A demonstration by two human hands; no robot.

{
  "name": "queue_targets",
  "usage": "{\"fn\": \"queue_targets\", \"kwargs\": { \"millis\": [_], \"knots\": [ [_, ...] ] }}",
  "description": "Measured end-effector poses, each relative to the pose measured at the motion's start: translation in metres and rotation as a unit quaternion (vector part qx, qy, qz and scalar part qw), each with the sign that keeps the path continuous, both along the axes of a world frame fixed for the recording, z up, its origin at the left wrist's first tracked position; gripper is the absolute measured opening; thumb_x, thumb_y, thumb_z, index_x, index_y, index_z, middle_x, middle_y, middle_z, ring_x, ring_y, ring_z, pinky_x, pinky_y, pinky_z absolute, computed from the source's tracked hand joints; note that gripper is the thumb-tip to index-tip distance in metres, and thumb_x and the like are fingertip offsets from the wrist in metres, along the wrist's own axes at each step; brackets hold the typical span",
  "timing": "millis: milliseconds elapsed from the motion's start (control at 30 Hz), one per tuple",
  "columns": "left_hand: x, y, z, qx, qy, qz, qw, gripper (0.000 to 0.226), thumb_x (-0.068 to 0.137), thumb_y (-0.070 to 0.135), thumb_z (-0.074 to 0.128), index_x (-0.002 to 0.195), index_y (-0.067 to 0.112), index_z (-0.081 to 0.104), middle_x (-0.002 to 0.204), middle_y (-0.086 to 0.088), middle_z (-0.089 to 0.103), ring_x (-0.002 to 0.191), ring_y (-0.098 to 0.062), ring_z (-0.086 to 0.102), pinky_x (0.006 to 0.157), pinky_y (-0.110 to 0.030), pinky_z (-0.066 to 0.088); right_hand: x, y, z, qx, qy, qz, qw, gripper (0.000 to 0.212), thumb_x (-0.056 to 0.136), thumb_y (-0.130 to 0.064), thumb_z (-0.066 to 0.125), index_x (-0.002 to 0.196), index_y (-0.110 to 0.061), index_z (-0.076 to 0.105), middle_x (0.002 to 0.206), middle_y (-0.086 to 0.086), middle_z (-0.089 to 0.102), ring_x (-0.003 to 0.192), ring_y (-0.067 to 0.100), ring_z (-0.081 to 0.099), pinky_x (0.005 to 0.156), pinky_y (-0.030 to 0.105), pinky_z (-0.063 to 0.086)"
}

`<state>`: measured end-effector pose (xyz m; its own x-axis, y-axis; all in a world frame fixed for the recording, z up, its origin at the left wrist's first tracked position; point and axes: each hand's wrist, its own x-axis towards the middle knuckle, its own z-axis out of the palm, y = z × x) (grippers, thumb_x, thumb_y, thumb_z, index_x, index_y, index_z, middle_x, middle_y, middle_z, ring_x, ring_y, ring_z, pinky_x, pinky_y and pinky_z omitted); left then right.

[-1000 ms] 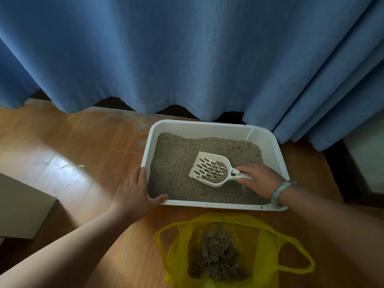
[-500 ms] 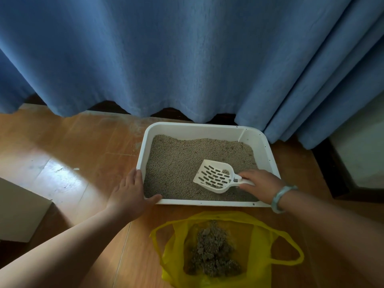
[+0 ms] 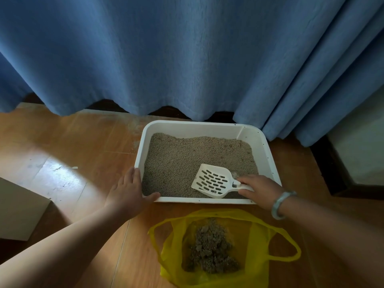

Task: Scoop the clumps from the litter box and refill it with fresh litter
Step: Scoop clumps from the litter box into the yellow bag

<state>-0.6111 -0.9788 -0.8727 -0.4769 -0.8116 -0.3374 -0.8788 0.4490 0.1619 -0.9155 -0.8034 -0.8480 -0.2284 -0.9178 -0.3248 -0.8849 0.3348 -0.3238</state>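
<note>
Head view: white litter box on a wooden floor, its far edge just below a blue curtain.
Litter: grey granules fill the box, banked higher at the far wall.
Scoop: white and slotted, tilted over the near right part of the litter, handle pointing right.
Right hand: fingers wrapped round the scoop handle; a pale bracelet on the wrist.
Left hand: fingers straight along the box's near left corner, thumb lying on the near rim.
Yellow bag: open on the floor just near the box, holding dark clumps.
Cardboard: flat at the far left.
</note>
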Motion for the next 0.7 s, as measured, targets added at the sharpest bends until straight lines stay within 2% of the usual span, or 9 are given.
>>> {"fn": "queue_targets", "kwargs": {
  "millis": [200,433,600,700],
  "knots": [
    [0.0,0.0,-0.001,-0.001,0.011,-0.001,1.0,0.103,0.08,0.073,0.043,0.15,0.012,-0.002,0.159,-0.005,-0.004,0.145,-0.025,0.006,0.115,-0.042,0.019,0.0,0.012,-0.007,-0.036,-0.054,-0.028,0.997,0.036,0.091,-0.028,0.056,0.127,-0.024,0.054,0.117,-0.001,0.057,0.105,0.014,0.052,0.088,0.031,0.043],
    [0.002,-0.001,-0.003,0.005,0.016,-0.001,1.0,0.103,0.08,0.072,0.045,0.15,0.011,-0.001,0.159,-0.005,-0.003,0.145,-0.027,0.009,0.115,-0.045,0.021,0.01,0.032,-0.002,-0.098,-0.113,-0.037,0.988,0.039,0.09,-0.027,0.06,0.128,-0.024,0.054,0.111,-0.008,0.056,0.102,0.006,0.053,0.086,0.023,0.043],
    [0.002,-0.001,-0.004,0.003,0.021,0.0,1.0,0.103,0.08,0.071,0.046,0.15,0.011,0.0,0.159,-0.006,-0.002,0.145,-0.027,0.008,0.115,-0.044,0.021,0.025,0.06,-0.008,-0.108,-0.129,0.014,0.986,0.041,0.087,-0.035,0.059,0.127,-0.027,0.054,0.108,-0.017,0.054,0.1,0.001,0.053,0.086,0.022,0.044],
    [0.002,-0.001,-0.004,0.003,0.023,-0.001,1.0,0.103,0.08,0.07,0.046,0.15,0.01,0.0,0.159,-0.006,-0.002,0.145,-0.028,0.009,0.115,-0.044,0.02,0.03,0.076,-0.015,-0.097,-0.117,0.054,0.987,0.039,0.083,-0.042,0.054,0.121,-0.034,0.056,0.103,-0.019,0.052,0.093,0.0,0.053,0.079,0.024,0.048]
  ]
}}
